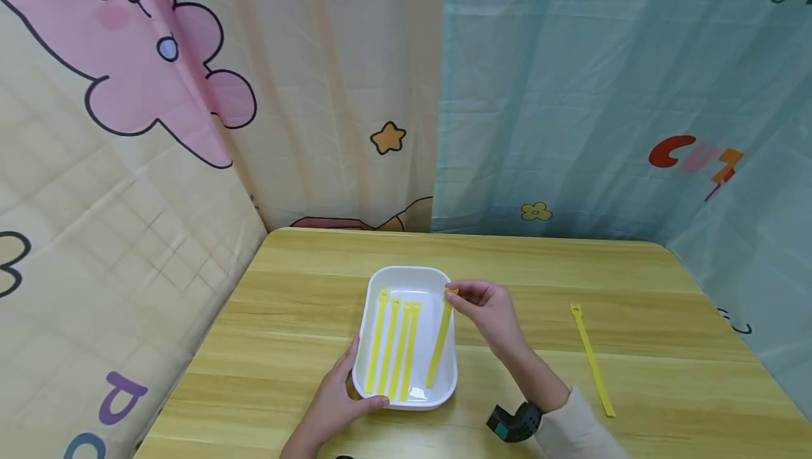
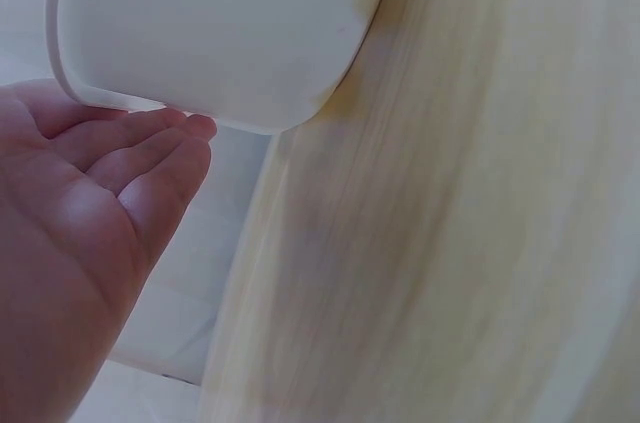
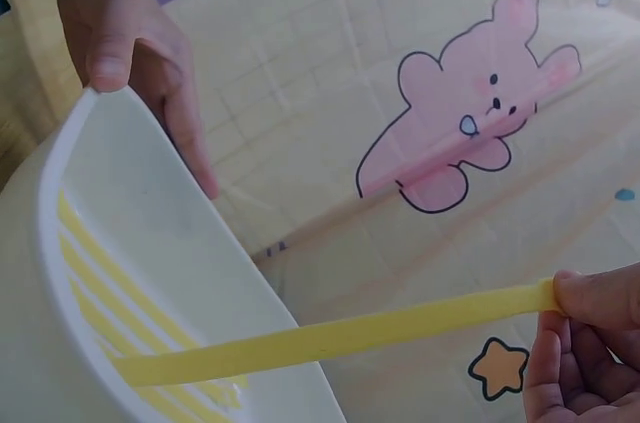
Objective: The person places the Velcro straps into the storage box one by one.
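A white rectangular tray (image 1: pixel 409 277) stands on the wooden table, several flat yellow cable ties with slotted heads (image 1: pixel 395 346) lying lengthwise side by side in its left half. My left hand (image 1: pixel 331 402) holds the tray's near-left corner, thumb over the rim and fingers along the outer wall; the left wrist view shows those fingers against the tray's side (image 2: pixel 220 43). Between thumb and fingertips, my right hand (image 1: pixel 491 311) pinches the head end of another yellow cable tie (image 3: pixel 350 336). That tie slants down into the tray's right half, apart from the others.
One more yellow cable tie (image 1: pixel 593 359) lies on the table (image 1: pixel 666 318) to the right of my right forearm. A black wrist device (image 1: pixel 515 422) sits on the right wrist. Printed curtains (image 1: pixel 342 92) hang behind and beside the table.
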A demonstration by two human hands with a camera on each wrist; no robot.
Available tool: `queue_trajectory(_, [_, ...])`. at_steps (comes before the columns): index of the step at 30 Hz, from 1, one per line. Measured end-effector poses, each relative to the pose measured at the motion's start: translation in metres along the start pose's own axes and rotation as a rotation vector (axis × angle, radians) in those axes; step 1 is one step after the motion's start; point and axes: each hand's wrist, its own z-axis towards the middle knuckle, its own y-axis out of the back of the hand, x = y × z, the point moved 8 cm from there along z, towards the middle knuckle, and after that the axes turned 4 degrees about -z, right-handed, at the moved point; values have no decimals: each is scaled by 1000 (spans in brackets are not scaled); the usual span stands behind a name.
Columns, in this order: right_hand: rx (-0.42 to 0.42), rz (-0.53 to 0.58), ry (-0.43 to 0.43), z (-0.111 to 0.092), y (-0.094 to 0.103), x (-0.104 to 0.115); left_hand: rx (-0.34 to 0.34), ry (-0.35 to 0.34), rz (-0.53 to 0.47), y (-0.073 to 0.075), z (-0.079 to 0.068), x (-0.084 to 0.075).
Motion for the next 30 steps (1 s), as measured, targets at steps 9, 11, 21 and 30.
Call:
queue_trajectory(9, [18, 22, -73, 1, -6, -10, 4, -10, -22, -1, 2, 1])
queue_trajectory(11, [18, 26, -72, 1, -7, -11, 3, -7, -24, -1, 2, 1])
queue_trajectory(21, [34, 54, -61, 2, -14, -11, -5, -21, -13, 1, 3, 0])
queue_trajectory(30, [22, -13, -85, 8, -17, -23, -3, -11, -8, 0, 3, -1])
